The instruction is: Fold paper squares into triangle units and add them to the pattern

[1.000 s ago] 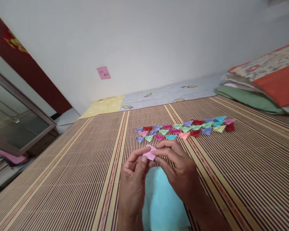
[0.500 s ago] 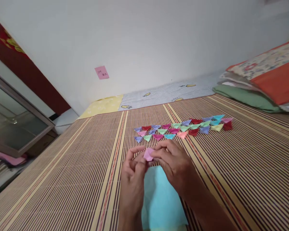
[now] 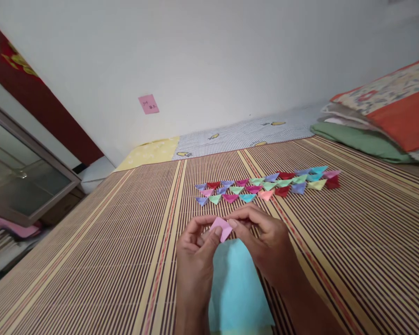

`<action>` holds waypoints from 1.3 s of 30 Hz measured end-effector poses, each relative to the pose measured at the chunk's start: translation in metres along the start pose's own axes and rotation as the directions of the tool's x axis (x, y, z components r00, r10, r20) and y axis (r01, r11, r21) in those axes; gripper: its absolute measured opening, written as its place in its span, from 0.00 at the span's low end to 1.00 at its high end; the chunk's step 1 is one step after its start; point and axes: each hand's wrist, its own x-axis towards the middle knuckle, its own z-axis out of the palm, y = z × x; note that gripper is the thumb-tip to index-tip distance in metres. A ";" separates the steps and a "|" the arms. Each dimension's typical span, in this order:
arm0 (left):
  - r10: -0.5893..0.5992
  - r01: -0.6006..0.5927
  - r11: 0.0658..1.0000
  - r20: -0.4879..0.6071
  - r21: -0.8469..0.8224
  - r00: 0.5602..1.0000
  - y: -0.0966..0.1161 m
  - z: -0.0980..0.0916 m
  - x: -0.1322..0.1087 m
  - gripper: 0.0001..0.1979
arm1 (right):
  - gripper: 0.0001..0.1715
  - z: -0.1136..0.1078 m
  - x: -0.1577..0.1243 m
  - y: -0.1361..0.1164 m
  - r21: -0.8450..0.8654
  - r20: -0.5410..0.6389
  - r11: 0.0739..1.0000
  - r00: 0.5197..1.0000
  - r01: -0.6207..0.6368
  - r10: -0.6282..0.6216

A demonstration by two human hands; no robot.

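A small folded piece of pink paper [image 3: 222, 229] is held up between both hands, just above the mat. My left hand [image 3: 197, 246] pinches its left side, thumb on the near face and fingers behind. My right hand [image 3: 265, 237] grips the upper right corner between thumb and index finger. Beneath the hands lies a light blue sheet of paper [image 3: 239, 288], partly covered by the wrists. Beyond them, several folded paper triangles [image 3: 230, 198] in many colours rest in slanting rows.
A striped bamboo mat [image 3: 101, 260] covers the bed. Folded bedding [image 3: 387, 116] is stacked at the far right. A pink note [image 3: 148, 104] is stuck to the white wall [image 3: 230, 56]. At the left stands a glass-panelled cabinet door [image 3: 24, 172].
The pink paper has turned and now shows a flatter, diamond-like face. My left thumb has moved up onto it, and my right fingers have shifted to its upper right corner.
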 end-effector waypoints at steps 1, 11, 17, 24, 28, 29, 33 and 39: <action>0.004 -0.003 1.000 -0.012 0.008 1.000 0.000 0.000 0.000 0.12 | 0.08 0.000 0.000 0.001 0.047 0.024 0.998 0.999 -0.050 0.049; -0.004 0.004 1.000 -0.023 -0.007 1.000 0.001 0.000 -0.001 0.13 | 0.07 0.001 -0.001 0.003 0.264 0.113 0.934 0.970 -0.240 0.217; 0.055 -0.057 0.998 -0.048 -0.033 0.997 -0.001 0.003 0.001 0.10 | 0.13 0.000 -0.001 0.000 0.341 0.216 0.878 0.937 -0.337 0.275; 0.039 -0.039 0.999 0.001 -0.036 0.999 0.001 0.004 -0.002 0.13 | 0.13 0.002 -0.002 0.003 0.335 0.143 0.877 0.938 -0.345 0.315; 0.026 -0.026 0.999 -0.011 -0.034 1.000 0.000 -0.001 0.001 0.09 | 0.13 -0.001 -0.002 0.002 0.272 0.133 0.914 0.953 -0.300 0.273; 0.021 -0.022 0.998 -0.028 -0.057 0.999 0.000 -0.001 0.001 0.09 | 0.12 -0.001 -0.002 0.000 0.237 0.134 0.933 0.960 -0.271 0.245; -0.008 0.001 0.995 -0.077 -0.096 0.997 -0.002 -0.001 0.004 0.13 | 0.13 -0.001 -0.002 -0.005 0.121 0.121 0.979 0.981 -0.164 0.149; 0.066 -0.068 0.998 -0.084 -0.017 0.994 -0.005 -0.001 0.003 0.10 | 0.12 0.004 -0.003 -0.006 0.021 0.081 1.000 0.997 -0.023 0.021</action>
